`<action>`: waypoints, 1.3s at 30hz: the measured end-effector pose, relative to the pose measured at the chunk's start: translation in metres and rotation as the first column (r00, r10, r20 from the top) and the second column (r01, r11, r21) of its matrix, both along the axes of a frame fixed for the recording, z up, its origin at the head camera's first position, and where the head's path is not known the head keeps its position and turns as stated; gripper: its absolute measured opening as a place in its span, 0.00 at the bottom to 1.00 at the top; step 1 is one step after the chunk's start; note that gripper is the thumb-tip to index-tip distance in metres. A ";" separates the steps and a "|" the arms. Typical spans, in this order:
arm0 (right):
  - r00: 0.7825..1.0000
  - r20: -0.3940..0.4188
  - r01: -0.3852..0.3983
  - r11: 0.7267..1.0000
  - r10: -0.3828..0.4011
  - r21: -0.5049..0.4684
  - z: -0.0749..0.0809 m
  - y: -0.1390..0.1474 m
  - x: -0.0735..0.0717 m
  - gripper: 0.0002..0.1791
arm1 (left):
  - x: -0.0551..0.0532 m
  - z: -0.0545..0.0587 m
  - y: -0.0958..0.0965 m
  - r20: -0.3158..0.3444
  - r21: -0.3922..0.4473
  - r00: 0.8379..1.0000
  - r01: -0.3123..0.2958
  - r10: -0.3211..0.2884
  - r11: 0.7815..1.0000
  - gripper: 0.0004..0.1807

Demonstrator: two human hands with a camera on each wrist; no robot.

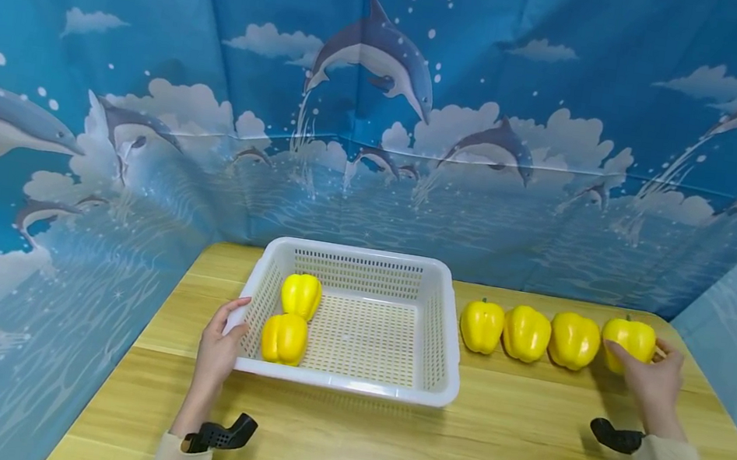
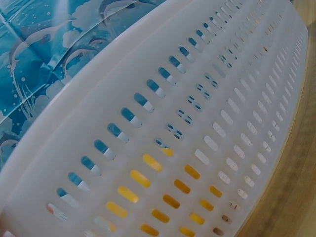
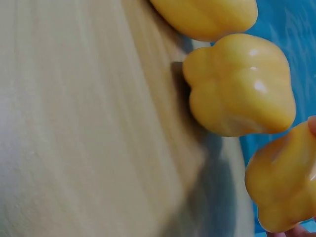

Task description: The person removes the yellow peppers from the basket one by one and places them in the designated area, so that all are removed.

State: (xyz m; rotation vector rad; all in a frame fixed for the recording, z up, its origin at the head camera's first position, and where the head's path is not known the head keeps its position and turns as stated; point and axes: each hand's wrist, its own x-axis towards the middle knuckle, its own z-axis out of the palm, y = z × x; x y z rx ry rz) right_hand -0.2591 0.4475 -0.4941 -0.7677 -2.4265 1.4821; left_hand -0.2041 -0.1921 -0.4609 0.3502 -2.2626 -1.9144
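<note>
Although both hands are at work, the relation that counts is the one between the right hand (image 1: 656,384) and the white basket (image 1: 340,383): seen from the head view, the basket lies at nine o'clock from that hand, across a row of three other peppers (image 1: 527,335) set close side by side on the counter (image 1: 380,452). The end pepper (image 1: 630,341), at the three o'clock end of that row, sits at eleven o'clock from the right hand's middle, its stem pointing to twelve. It is about as wide as tall, so no long axis stands out. The right hand is much the nearer to it, with the left well away on the basket's far side.

As for grip, the right hand is clamped on the end pepper, thumb on its nine o'clock side and fingers round its three o'clock side, the space between filled by the pepper. Whether the pepper's underside touches the counter, I cannot tell.

The left hand (image 1: 221,347) holds the basket's rim between eight and nine o'clock, thumb over the edge; its fingers are partly hidden. Inside the basket, toward nine o'clock, lie two peppers (image 1: 285,338), one at twelve from the other.
</note>
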 end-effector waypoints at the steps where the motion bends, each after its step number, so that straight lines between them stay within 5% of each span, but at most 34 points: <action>1: 1.000 0.007 -0.003 1.000 0.003 -0.003 0.004 -0.005 0.004 0.60 | 0.000 0.000 0.000 0.000 0.002 1.000 0.001 -0.001 1.000 0.23; 6: 0.999 0.029 0.016 0.999 -0.015 -0.047 0.019 -0.023 0.017 0.56 | 0.001 0.000 0.000 -0.004 0.006 1.000 0.010 -0.010 1.000 0.23; 20: 0.999 0.040 0.040 0.995 -0.037 -0.090 -0.001 -0.019 0.017 0.57 | -0.001 0.000 0.000 0.001 0.008 1.000 0.005 -0.005 1.000 0.23; 33: 0.999 0.047 0.005 0.999 -0.003 -0.054 -0.005 -0.022 0.017 0.56 | 0.000 -0.003 0.000 -0.039 -0.006 0.999 -0.018 0.018 1.000 0.22; 39: 1.000 0.026 0.017 0.994 -0.014 -0.109 -0.006 -0.023 0.018 0.56 | 0.000 -0.002 -0.001 -0.025 0.007 1.000 0.006 -0.006 1.000 0.22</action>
